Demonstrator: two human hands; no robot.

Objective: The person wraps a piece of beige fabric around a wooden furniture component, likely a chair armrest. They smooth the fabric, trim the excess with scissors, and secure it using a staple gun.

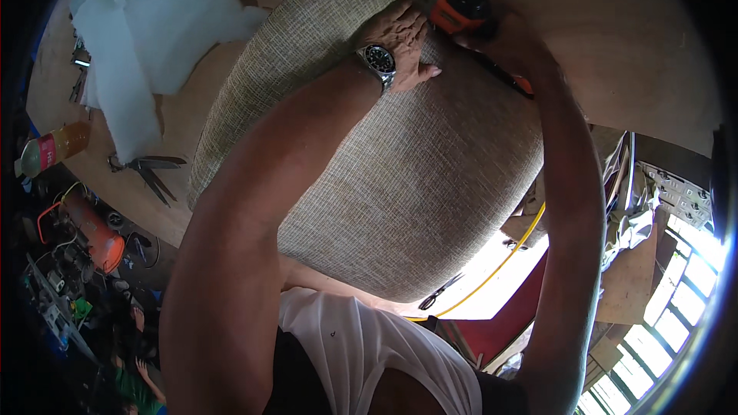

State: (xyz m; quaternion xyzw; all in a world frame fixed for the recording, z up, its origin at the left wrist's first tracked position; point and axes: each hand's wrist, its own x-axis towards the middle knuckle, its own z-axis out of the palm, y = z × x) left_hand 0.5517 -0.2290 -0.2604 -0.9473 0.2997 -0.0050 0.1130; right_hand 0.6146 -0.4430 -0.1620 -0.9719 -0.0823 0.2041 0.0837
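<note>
The window (676, 292) glares bright white. The table (630, 69) is dim at its far edge. Straight lines bend near the black rim.

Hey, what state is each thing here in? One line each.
Beige woven fabric: bulging, rounded
Left hand: spread on the fabric
Wristwatch: worn on the left wrist
Orange-and-black tool: held; on or off, can't tell
Right hand: closed around the tool
Scissors: lying open
White wadding: loose, uneven
Bottle: partly filled

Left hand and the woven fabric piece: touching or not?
Touching. The head view shows it: the left hand lies palm down on the woven fabric piece, near its upper edge, with no gap visible.
</note>
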